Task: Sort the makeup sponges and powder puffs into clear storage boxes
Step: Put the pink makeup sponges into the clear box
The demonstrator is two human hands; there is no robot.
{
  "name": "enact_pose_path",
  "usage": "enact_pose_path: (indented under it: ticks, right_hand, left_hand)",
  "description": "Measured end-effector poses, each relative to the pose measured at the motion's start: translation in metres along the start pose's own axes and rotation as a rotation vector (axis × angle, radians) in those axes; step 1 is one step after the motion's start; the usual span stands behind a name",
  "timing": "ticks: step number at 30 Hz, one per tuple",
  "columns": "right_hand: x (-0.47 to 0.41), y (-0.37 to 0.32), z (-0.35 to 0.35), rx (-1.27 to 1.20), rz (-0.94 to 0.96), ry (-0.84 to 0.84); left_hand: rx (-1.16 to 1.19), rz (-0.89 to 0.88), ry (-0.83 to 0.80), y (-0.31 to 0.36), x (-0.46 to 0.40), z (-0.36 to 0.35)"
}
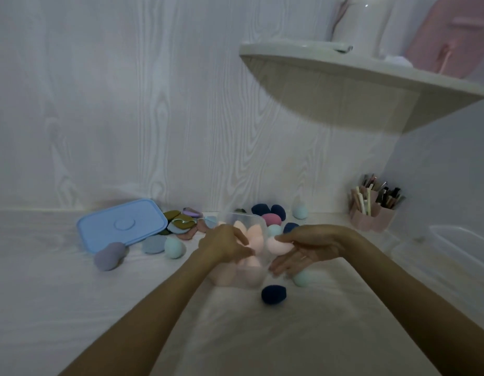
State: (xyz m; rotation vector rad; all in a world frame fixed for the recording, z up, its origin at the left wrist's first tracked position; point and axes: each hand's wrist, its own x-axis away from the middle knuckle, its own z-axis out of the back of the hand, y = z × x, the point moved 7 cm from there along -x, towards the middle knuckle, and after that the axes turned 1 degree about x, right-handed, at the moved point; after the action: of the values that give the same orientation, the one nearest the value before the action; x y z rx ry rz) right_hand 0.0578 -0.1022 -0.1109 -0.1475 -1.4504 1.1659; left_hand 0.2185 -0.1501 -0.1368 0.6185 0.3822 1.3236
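A clear storage box stands at the middle of the table with several peach sponges inside. My left hand grips the box's left rim. My right hand holds a peach sponge at the box's right edge, thumb on top, fingers stretched out below. Loose sponges lie around: a navy one in front, a mint one under my right hand, a purple one and a mint one to the left. Flat powder puffs are piled behind.
A blue lid lies at the back left. Navy, pink and mint sponges sit behind the box near the wall. A pink holder with brushes stands at the right. A corner shelf hangs overhead. Another clear container sits far right.
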Motion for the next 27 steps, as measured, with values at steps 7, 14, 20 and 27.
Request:
enact_pose_path:
  ticks: [7,14,20,27]
  right_hand:
    - [-0.008,-0.009,-0.068,0.093,0.027,-0.178]
    - [0.011,-0.071,-0.036,0.377,0.329,0.246]
    - [-0.016,-0.096,-0.058,0.848,0.351,0.290]
    - [-0.032,-0.103,-0.075,1.039,0.274,0.228]
  left_hand:
    - [-0.344,-0.079,0.014,-0.029,0.024,0.043]
    - [-0.333,-0.309,0.164,-0.028,0.048,0.068]
    - [-0.219,-0.332,-0.021,-0.030,0.053,0.060]
    - [-0.518,-0.308,0.005,-0.024,0.056,0.065]
